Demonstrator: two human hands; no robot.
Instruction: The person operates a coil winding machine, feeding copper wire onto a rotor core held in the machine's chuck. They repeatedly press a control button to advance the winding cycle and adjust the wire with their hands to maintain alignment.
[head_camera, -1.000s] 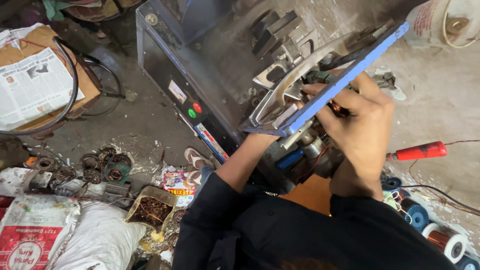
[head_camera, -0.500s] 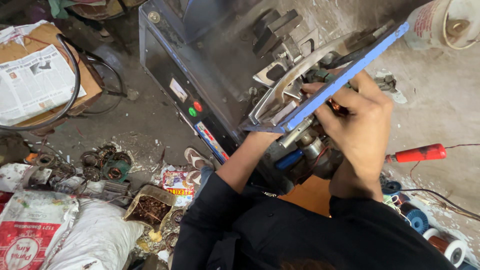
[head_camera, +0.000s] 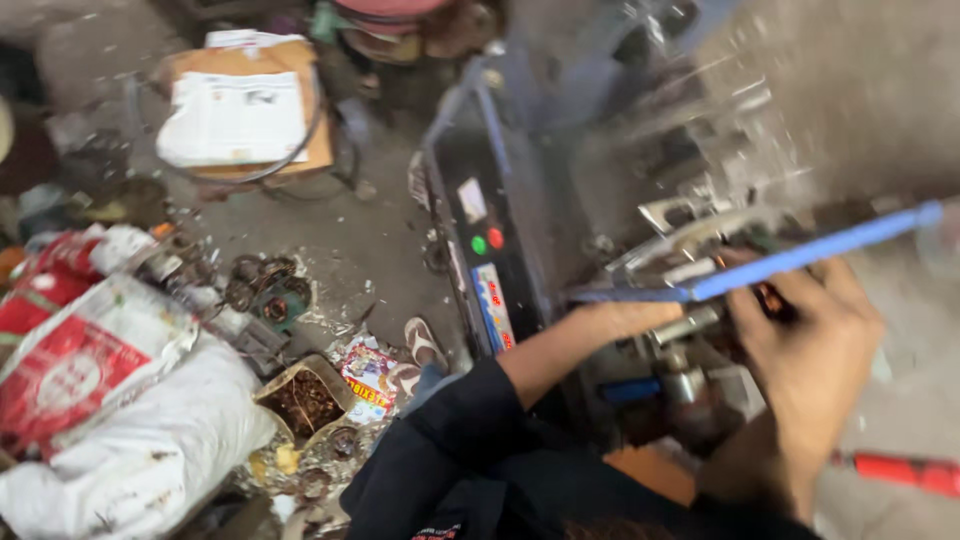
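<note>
My left hand (head_camera: 622, 320) reaches up from my dark sleeve and is closed at the near, dark end of a long blue bar-shaped tool (head_camera: 810, 252). The tool slants up to the right across a metal assembly (head_camera: 690, 235). My right hand (head_camera: 812, 352) sits just below the blue bar. Its fingers curl around a small dark and orange part (head_camera: 772, 300) of the assembly. The picture is blurred, so the exact grips are hard to make out.
A dark machine cabinet (head_camera: 500, 200) with a green and a red button stands left of the hands. Further left are a cardboard box with newspaper (head_camera: 240, 120), white and red sacks (head_camera: 110, 400), scrap metal parts (head_camera: 265, 295) and a sandal (head_camera: 425, 345). A red-handled tool (head_camera: 900, 470) lies lower right.
The view has swung, shifting the scene to the right, and it is now blurred. Both hands keep their places on the blue tool and the assembly.
</note>
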